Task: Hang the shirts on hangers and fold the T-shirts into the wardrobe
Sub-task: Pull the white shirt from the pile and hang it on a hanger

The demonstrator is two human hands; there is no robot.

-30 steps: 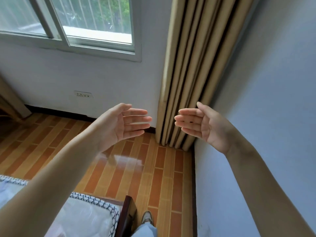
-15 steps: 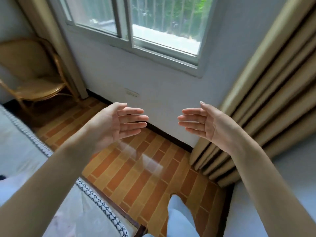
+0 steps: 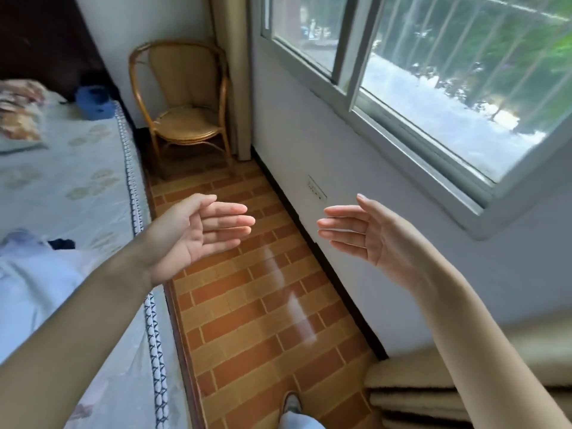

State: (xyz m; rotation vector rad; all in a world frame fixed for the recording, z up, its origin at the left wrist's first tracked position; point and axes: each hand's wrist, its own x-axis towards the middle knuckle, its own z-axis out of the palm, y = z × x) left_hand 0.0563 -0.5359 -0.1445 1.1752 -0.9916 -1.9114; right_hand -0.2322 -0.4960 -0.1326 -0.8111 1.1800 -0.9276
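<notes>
Nearest, a shoe (image 3: 291, 403) and a pale trouser leg (image 3: 298, 424) at the bottom edge, standing on the brick-pattern floor (image 3: 253, 320). Folded beige curtain (image 3: 408, 394) at lower right, against the wall.

Both forearms reach forward over the floor. Left hand (image 3: 198, 233) palm up and turned inward, fingers straight and together, grip spread, holding nothing. Right hand (image 3: 368, 233) faces it, palm inward, fingers straight and slightly fanned, thumb up, grip spread, holding nothing. The hands are apart, with floor between them.

Bed (image 3: 77, 187) runs along the left, with a pale patterned sheet and a dark-and-white trim on its edge. On it, under the left forearm, lies a light blue-white garment (image 3: 34, 274), crumpled, probably one of the shirts; a small dark item (image 3: 62, 244) lies just beyond it, cannot tell what. No hand touches them.

Further: wall socket (image 3: 316, 188) low on the right wall, window (image 3: 433, 75) above it. At the far end, a rattan chair (image 3: 185, 100) in the corner, a blue object (image 3: 93, 102) at the head of the bed, a floral pillow (image 3: 18, 114) beside it.
</notes>
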